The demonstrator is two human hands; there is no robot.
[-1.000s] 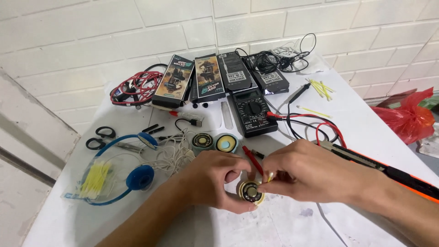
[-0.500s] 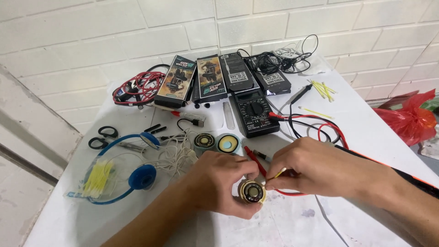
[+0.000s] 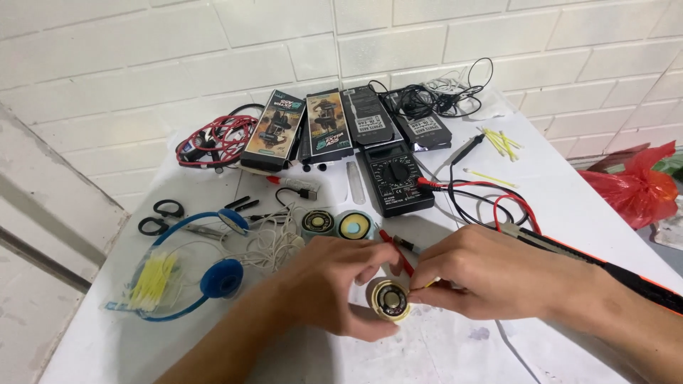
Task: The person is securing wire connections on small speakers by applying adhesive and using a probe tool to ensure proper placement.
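My left hand [image 3: 334,284] holds a small round speaker driver [image 3: 389,300], gold-rimmed with a dark centre, just above the white table [image 3: 569,192]. My right hand [image 3: 484,274] pinches a thin yellow-tipped wire at the driver's right edge, with a red probe [image 3: 398,252] passing between my hands. Two more round drivers [image 3: 336,224] lie just behind my left hand. A black multimeter [image 3: 395,178] with red and black leads [image 3: 491,203] sits behind them.
Blue headphones [image 3: 213,274] and a bag of yellow pieces [image 3: 153,281] lie at left, beside scissors [image 3: 160,217]. Several boxed packs [image 3: 320,128] and red cables [image 3: 213,139] line the wall. A red plastic bag [image 3: 637,188] is off the right edge.
My hands and the driver have stayed in place; only the fingers of my right hand shifted slightly at the driver's edge.
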